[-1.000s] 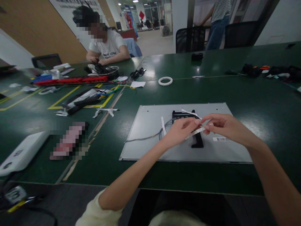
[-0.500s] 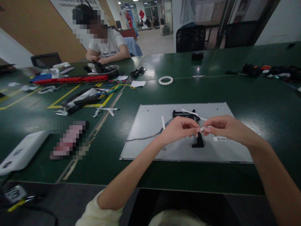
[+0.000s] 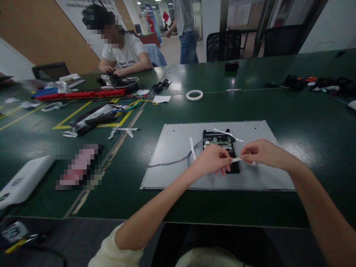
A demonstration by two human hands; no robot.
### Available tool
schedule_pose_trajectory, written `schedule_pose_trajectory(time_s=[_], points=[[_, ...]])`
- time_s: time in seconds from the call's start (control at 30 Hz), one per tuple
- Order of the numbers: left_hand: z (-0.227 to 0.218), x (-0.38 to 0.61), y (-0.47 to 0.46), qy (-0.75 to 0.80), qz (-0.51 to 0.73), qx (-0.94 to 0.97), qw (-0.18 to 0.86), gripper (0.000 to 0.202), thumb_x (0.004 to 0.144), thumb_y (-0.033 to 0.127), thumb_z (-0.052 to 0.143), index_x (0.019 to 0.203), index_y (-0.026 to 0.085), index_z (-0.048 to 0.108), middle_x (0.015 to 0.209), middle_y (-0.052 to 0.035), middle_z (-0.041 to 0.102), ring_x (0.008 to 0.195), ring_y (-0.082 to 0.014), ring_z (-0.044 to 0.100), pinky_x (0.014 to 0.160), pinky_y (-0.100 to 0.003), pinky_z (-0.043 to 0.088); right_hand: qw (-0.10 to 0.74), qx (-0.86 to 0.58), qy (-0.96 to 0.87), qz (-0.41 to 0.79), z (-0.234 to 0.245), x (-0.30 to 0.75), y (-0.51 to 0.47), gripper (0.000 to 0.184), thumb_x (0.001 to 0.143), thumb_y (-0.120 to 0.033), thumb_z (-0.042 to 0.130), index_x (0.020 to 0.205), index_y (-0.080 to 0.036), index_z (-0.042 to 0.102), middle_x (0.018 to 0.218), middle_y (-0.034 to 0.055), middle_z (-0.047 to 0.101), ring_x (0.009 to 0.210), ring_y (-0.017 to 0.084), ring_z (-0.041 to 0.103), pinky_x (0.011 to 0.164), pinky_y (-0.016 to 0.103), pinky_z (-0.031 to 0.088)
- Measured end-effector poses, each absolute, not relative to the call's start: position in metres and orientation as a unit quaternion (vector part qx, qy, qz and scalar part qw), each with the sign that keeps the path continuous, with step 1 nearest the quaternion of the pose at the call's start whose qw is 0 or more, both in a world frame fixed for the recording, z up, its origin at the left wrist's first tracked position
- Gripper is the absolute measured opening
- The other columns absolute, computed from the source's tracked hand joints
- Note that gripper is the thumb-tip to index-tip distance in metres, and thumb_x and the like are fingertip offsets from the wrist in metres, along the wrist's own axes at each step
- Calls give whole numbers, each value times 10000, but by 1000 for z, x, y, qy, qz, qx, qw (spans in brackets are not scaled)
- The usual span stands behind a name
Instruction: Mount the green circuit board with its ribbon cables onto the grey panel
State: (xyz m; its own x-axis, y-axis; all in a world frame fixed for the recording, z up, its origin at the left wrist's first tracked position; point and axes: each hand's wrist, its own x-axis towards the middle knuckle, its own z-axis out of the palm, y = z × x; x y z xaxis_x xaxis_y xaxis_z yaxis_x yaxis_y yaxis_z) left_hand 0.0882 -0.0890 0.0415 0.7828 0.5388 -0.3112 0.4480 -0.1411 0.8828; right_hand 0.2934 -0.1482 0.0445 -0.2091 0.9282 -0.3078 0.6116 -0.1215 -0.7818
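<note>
A short strip of white tape point(image 3: 236, 160) is stretched between my two hands, one end pinched in each. My left hand point(image 3: 213, 160) is closed on its left end, over the lower part of a black frame point(image 3: 235, 167) that carries a green circuit board point(image 3: 221, 143). At the other end, my right hand point(image 3: 260, 151) pinches the tape with thumb and forefinger. Beneath both lies a flat grey panel point(image 3: 167, 148). Grey cables point(image 3: 172, 162) run left from the board, with a tape strip point(image 3: 192, 148) across them. Another tape strip point(image 3: 228, 135) crosses the frame's top.
A roll of white tape point(image 3: 194, 95) lies beyond the panel. To the left are a phone point(image 3: 79, 167), a white device point(image 3: 26, 180) and loose tape pieces point(image 3: 124, 131). A person point(image 3: 125, 55) sits across the green table point(image 3: 319, 122); another person point(image 3: 184, 29) stands behind.
My hands have moved slightly down and apart, showing more of the tape between them. The circuit board has come into view. The standing person has moved left.
</note>
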Motion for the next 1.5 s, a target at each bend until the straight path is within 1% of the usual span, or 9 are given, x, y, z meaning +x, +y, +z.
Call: schedule_pose_trajectory(time_s=[0.13, 0.3, 0.43, 0.53, 0.67, 0.87, 1.1, 1.37, 1.5], points=[[40, 87, -89, 335, 26, 778, 531, 167, 796, 231, 502, 757, 123, 624, 643, -32, 666, 459, -92, 584, 437, -199, 423, 159, -618, -644, 421, 42, 295, -148, 170, 746, -320, 542, 750, -197, 660, 636, 1, 643, 579, 128, 579, 549, 245, 410], [39, 85, -87, 324, 29, 815, 479, 173, 789, 201, 479, 743, 135, 632, 606, -2, 640, 402, -69, 504, 457, -202, 408, 136, -629, -652, 400, 44, 295, -148, 163, 756, -314, 542, 740, -203, 661, 652, -3, 662, 619, 138, 611, 619, 267, 434], [36, 85, -86, 289, 56, 869, 398, 194, 777, 167, 473, 671, 152, 636, 595, 1, 622, 506, -97, 533, 534, -224, 404, 118, -626, -663, 394, 45, 294, -148, 164, 759, -311, 539, 743, -211, 668, 660, -10, 672, 634, 142, 620, 623, 271, 432], [33, 86, -87, 298, 70, 881, 360, 189, 777, 162, 472, 712, 161, 649, 626, -7, 633, 591, -124, 564, 575, -240, 407, 112, -628, -665, 387, 46, 294, -148, 164, 762, -311, 540, 738, -214, 670, 663, -13, 673, 638, 141, 622, 631, 273, 433], [34, 86, -90, 324, 71, 875, 353, 144, 790, 201, 491, 807, 163, 629, 655, -10, 640, 594, -130, 568, 551, -235, 395, 114, -633, -659, 390, 45, 295, -148, 153, 757, -300, 548, 734, -209, 668, 657, -10, 668, 632, 139, 620, 626, 269, 435], [37, 86, -92, 338, 63, 887, 308, 84, 791, 215, 508, 812, 163, 571, 714, -20, 635, 635, -136, 574, 548, -230, 378, 108, -635, -651, 402, 45, 293, -147, 136, 745, -260, 538, 736, -197, 658, 657, -15, 665, 625, 129, 615, 615, 252, 433], [35, 87, -97, 357, 55, 903, 234, 84, 797, 218, 513, 849, 173, 562, 740, -30, 633, 660, -159, 587, 542, -241, 366, 108, -634, -652, 401, 41, 291, -145, 154, 746, -277, 540, 738, -191, 667, 644, -11, 665, 620, 139, 613, 608, 257, 427], [49, 84, -97, 330, 72, 925, 176, 105, 826, 219, 465, 874, 185, 552, 706, 1, 628, 620, -140, 567, 516, -234, 315, 129, -624, -640, 430, 45, 296, -148, 146, 749, -260, 536, 761, -192, 665, 657, -14, 665, 632, 130, 617, 603, 244, 428], [48, 84, -97, 319, 46, 936, 141, 130, 836, 231, 454, 902, 178, 553, 726, -22, 629, 635, -154, 570, 517, -240, 316, 118, -629, -643, 421, 45, 296, -147, 135, 741, -262, 550, 753, -196, 667, 664, -15, 669, 635, 128, 621, 619, 246, 433]])
